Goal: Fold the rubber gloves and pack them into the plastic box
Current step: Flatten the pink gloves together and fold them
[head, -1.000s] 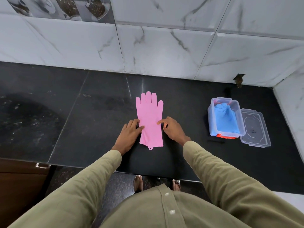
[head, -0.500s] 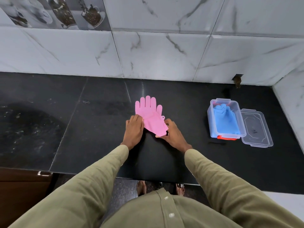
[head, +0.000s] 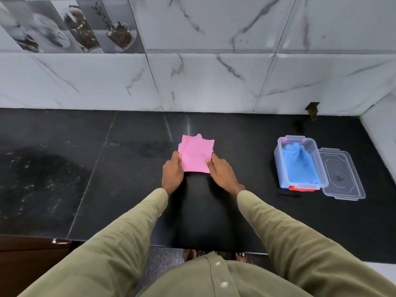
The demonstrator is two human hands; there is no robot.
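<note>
So I've got the pink glove (head: 196,154) folded over into a rough square, sitting mid-counter (head: 120,168), well back from the front edge. My left hand (head: 172,173) pinches its left side, fingers closed on the rubber, and my right hand (head: 220,171) does the same on the right side.

Main worry: rubber is springy, so I reckon the fold pops open the second I ease off, especially since the far layers already look a bit uneven.

The plastic box (head: 301,162) sits toward the counter's right end with a blue glove (head: 299,166) already inside, lid (head: 341,174) lying just beside it. Space looks tight, so a sloppy bundle could catch on the rim.
</note>
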